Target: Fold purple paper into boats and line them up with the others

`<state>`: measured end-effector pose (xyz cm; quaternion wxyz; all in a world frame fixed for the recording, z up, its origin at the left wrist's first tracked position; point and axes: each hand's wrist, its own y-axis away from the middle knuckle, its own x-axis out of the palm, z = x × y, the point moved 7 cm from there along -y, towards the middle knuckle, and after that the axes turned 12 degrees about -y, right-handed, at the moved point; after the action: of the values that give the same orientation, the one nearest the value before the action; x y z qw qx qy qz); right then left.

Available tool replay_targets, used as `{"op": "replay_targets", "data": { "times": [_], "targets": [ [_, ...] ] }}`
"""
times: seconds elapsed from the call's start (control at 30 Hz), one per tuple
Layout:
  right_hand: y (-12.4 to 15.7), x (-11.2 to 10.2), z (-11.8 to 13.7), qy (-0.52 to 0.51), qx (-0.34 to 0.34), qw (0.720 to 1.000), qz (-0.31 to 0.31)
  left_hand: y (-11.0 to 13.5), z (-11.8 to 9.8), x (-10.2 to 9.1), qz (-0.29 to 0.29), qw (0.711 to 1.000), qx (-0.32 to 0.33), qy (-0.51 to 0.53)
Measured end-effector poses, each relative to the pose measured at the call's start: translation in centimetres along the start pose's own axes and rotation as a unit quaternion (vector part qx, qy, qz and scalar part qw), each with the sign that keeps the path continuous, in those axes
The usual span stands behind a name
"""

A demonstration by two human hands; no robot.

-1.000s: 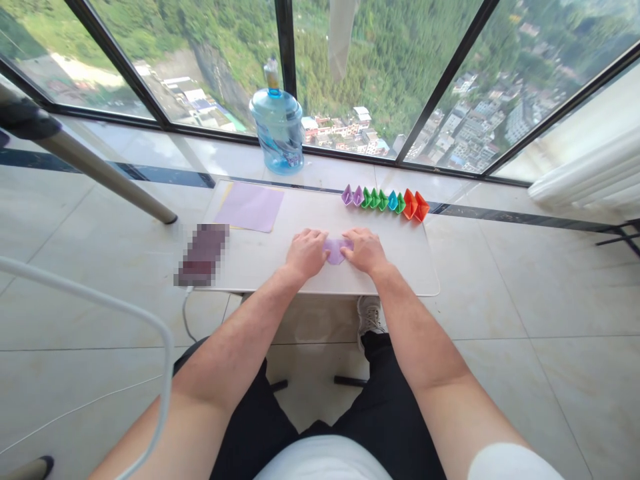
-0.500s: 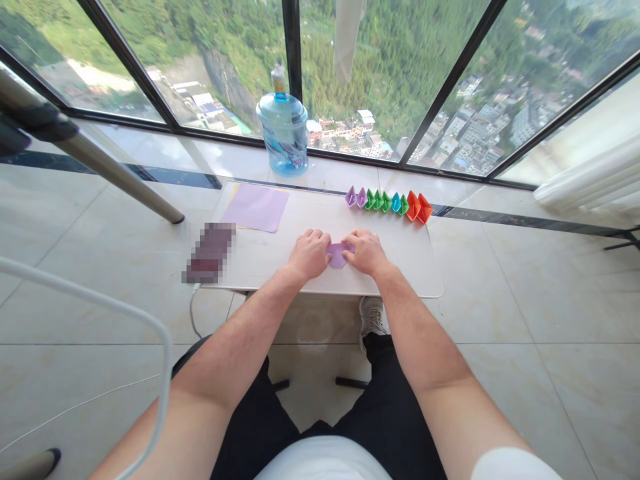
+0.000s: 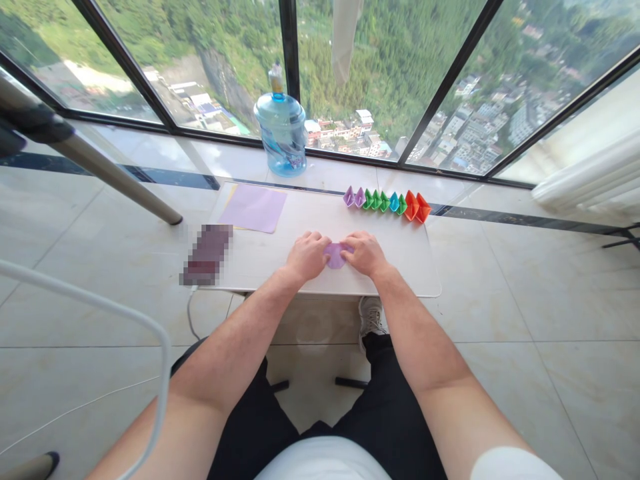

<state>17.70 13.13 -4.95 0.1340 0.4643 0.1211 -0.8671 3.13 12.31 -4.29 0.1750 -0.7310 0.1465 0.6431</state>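
A small folded piece of purple paper (image 3: 335, 255) lies on the white table (image 3: 410, 267) between my hands. My left hand (image 3: 307, 255) presses on its left side with the fingers curled down. My right hand (image 3: 367, 253) holds its right side, fingers bent onto the paper. Most of the paper is hidden under my fingers. A row of folded paper boats (image 3: 387, 202) in purple, green, blue and orange stands along the far edge of the table. A stack of flat purple sheets (image 3: 253, 207) lies at the far left of the table.
A blurred dark rectangle (image 3: 206, 255) sits at the table's left edge. A blue water jug (image 3: 281, 131) stands on the sill by the window. A metal pole (image 3: 90, 163) slants across the left, and a white cable (image 3: 125, 320) curves at lower left. A shoe (image 3: 369, 313) shows under the table.
My hands stay on the purple paper with only slight finger shifts. The view has swung a little.
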Motion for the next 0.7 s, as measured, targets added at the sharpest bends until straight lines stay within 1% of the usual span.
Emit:
{"op": "replay_targets", "data": {
  "times": [0.7],
  "targets": [
    [-0.03, -0.01, 0.20, -0.002, -0.004, 1.000, -0.019, 0.08, -0.07, -0.02, -0.014, 1.000, -0.010, 0.001]
  ]
}}
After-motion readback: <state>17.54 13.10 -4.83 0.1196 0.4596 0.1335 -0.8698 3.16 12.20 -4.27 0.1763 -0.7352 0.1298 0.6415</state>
